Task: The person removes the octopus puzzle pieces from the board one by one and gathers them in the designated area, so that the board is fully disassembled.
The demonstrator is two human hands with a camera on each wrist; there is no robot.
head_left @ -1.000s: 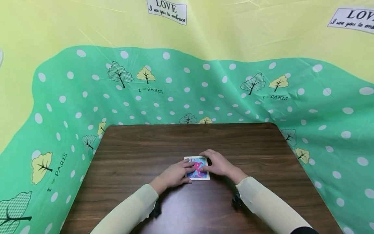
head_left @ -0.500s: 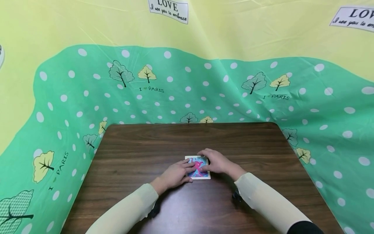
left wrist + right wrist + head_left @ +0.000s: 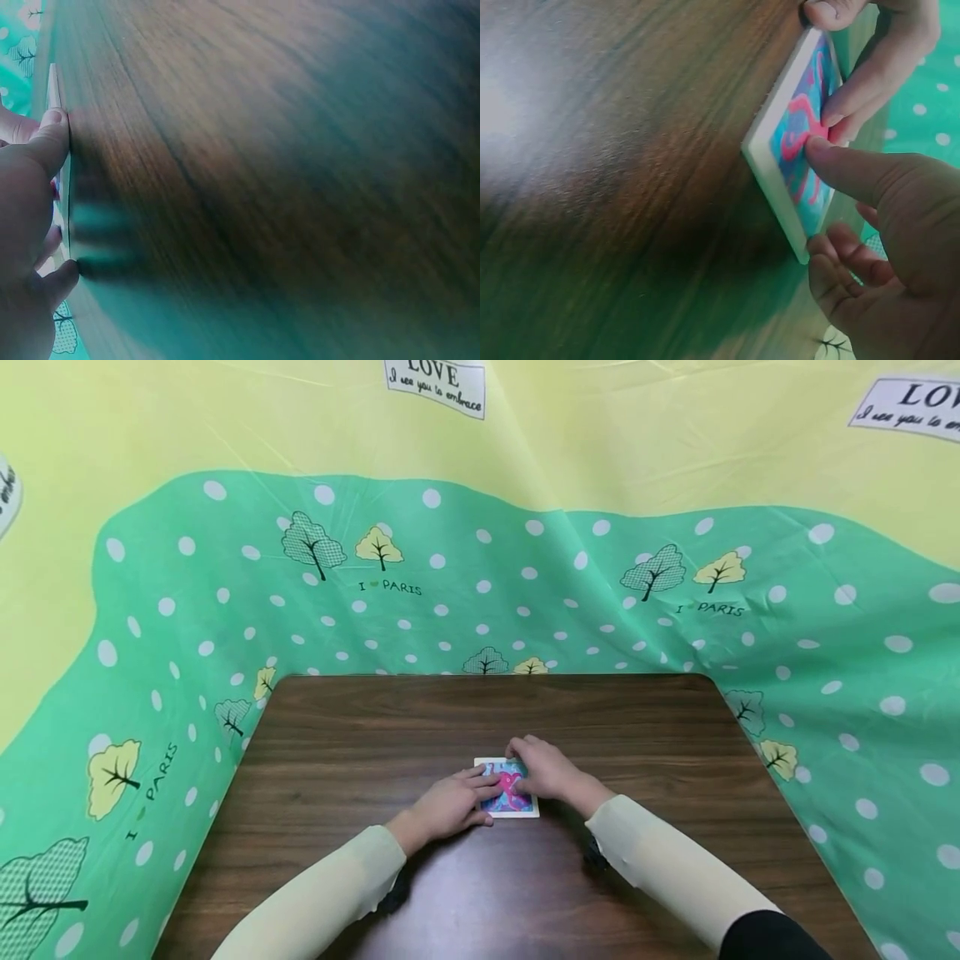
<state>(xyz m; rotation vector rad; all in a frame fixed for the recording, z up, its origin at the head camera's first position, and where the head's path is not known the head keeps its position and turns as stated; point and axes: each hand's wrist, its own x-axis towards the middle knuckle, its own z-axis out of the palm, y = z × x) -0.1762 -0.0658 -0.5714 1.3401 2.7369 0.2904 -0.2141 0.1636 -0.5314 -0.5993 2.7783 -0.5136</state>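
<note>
A small square picture board (image 3: 513, 806) with a white rim lies flat on the brown table. Its face is blue with a pink figure. From the left, my left hand (image 3: 447, 806) rests on the board, fingers stretched over the picture and thumb by the near-left corner. At the right side, my right hand (image 3: 551, 771) grips the board. In the right wrist view its thumb (image 3: 847, 166) presses on the pink figure, while its other fingers curl at the board's edge. The left wrist view shows the board (image 3: 64, 202) edge-on, partly hidden by the left hand.
The wood-grain table (image 3: 360, 727) extends around the board on all sides. Behind it and at both sides hangs a green and yellow cloth (image 3: 420, 635) with printed trees and dots. Dark bands sit under both sleeves.
My right hand has drawn slightly back and its fingers are more bent near the far edge. The left hand and the board stay nearly still; the head view shifts slightly.
</note>
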